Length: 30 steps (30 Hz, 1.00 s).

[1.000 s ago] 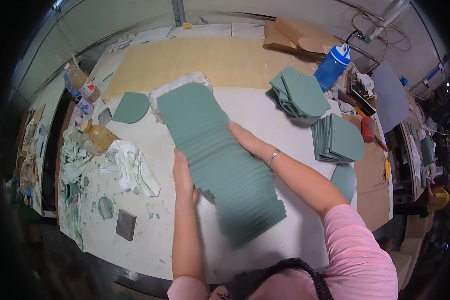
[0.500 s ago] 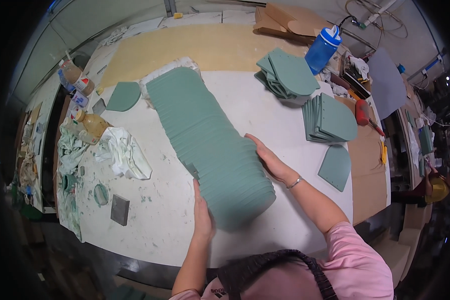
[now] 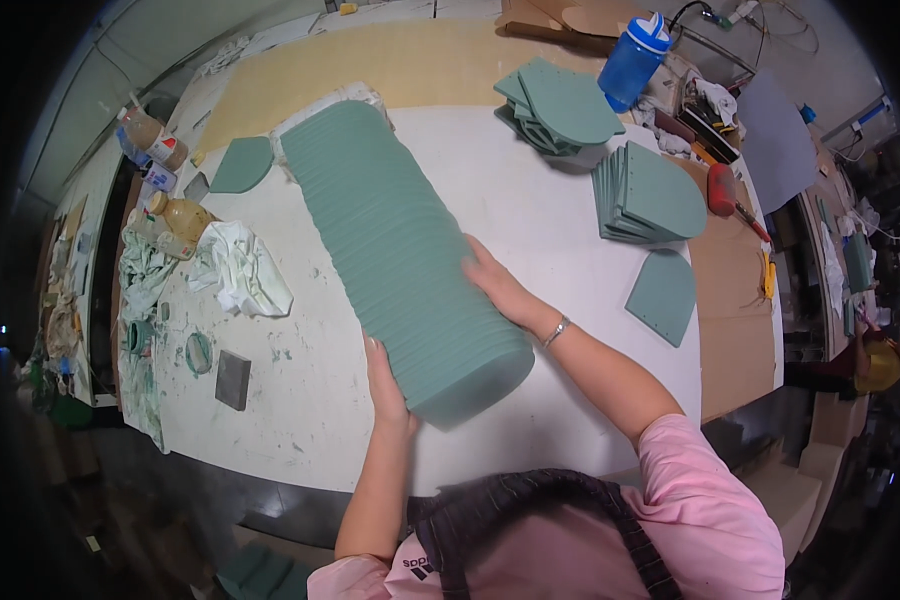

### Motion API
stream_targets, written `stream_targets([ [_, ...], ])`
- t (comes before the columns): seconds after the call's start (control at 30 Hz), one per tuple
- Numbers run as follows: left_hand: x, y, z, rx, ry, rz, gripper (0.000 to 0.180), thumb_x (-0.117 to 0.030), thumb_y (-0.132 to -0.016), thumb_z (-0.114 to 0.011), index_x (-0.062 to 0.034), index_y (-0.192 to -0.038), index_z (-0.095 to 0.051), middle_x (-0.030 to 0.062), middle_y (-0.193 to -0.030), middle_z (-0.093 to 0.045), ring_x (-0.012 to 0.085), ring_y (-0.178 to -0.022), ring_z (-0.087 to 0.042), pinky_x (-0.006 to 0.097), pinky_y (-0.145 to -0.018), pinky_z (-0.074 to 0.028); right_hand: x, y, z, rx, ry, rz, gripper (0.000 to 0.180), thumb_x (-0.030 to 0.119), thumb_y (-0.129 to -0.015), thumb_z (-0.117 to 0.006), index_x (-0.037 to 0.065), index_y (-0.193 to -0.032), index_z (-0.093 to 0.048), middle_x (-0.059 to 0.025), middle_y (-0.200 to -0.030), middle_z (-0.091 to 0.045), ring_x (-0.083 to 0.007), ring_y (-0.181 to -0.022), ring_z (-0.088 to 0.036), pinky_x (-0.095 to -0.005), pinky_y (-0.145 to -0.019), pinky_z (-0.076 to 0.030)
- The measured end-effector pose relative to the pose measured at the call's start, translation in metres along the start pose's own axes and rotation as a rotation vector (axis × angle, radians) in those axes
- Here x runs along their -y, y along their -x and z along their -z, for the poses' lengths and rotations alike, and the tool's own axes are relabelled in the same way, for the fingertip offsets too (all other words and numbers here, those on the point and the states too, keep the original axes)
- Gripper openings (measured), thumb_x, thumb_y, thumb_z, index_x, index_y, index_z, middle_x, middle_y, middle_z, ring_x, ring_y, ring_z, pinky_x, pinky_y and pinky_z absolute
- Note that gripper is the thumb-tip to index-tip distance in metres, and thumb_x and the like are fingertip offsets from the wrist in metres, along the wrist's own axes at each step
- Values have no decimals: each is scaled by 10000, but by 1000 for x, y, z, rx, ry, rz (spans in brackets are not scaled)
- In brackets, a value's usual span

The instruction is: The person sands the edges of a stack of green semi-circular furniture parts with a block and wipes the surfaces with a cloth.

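Observation:
A long row of rounded green panels (image 3: 390, 240) stands packed face to face across the middle of the white table (image 3: 300, 430). My left hand (image 3: 385, 385) presses along its left side near the close end, fingers stretched forward. Against the right side, a bit farther up, rests my right hand (image 3: 498, 285), its fingertips partly hidden at the panels. The row is clasped between both hands. The panel edges line up fairly evenly, and the nearest panel shows its smooth face. White wrapping (image 3: 370, 100) peeks out around the far end.
Stacked green panels (image 3: 560, 105), a second stack (image 3: 655, 195) and a loose panel (image 3: 662, 297) lie on the right, near a blue bottle (image 3: 634, 65) and red mallet (image 3: 722, 190). Leftward are another panel (image 3: 242, 165), a white cloth (image 3: 240, 270) and a grey block (image 3: 233, 380).
The panels near the close end, uneven before, now sit flush. A piece jutting out by my left hand no longer shows. My view has shifted, moving everything upward in the picture.

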<state>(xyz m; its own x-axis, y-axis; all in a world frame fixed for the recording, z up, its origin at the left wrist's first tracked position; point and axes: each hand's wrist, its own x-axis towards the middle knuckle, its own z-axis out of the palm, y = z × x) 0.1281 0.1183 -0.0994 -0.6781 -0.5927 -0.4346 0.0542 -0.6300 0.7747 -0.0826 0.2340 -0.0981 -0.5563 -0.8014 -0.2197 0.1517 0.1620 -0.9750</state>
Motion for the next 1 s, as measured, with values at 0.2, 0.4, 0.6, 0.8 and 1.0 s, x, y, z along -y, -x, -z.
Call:
stream_targets([
  [0.2,-1,7,-4,1,-24,-6,778,-597,-1070,-410,-4,-1568,-334,198,-1540,-450,308,-1360,-520,433,-1109,-459,9,9,-6,21,-67,-17,878,516,-1057,-510,-23,-1637,-131,-229,-1633,-340,-303,-1513,-330,-368,-1224,-277],
  [0.4,-8,25,4,78,-156,-48,751,-537,-1090,-402,-26,-1619,-250,158,-1611,-369,283,-1445,-419,413,-1176,-374,2,37,4,-42,95,-13,973,501,-990,-616,-31,-1635,-118,-254,-1690,-198,-339,-1572,-213,-393,-1259,-217],
  [0.6,1,55,3,159,-616,-276,751,-201,-1064,-451,33,-1646,-36,186,-1706,-159,273,-1560,-203,364,-1257,-172,-5,89,-9,-4,500,235,1256,457,-742,-887,-81,-1606,-151,-315,-1679,-157,-402,-1581,-164,-393,-1276,-191],
  [0.8,-8,39,28,128,-553,-175,684,-248,-1079,-507,0,-1635,-194,149,-1669,-285,239,-1529,-276,351,-1240,-216,2,89,-19,-99,539,225,1270,455,-685,-919,-67,-1597,-207,-304,-1662,-228,-407,-1555,-243,-404,-1257,-262],
  [1.0,-92,-10,113,-87,-1014,-386,528,-197,-961,-696,23,-1422,-564,207,-1481,-561,325,-1400,-495,392,-1172,-364,-13,91,-18,-141,539,238,1330,446,-628,-950,7,-1635,-199,-228,-1679,-266,-364,-1548,-289,-396,-1258,-268],
])
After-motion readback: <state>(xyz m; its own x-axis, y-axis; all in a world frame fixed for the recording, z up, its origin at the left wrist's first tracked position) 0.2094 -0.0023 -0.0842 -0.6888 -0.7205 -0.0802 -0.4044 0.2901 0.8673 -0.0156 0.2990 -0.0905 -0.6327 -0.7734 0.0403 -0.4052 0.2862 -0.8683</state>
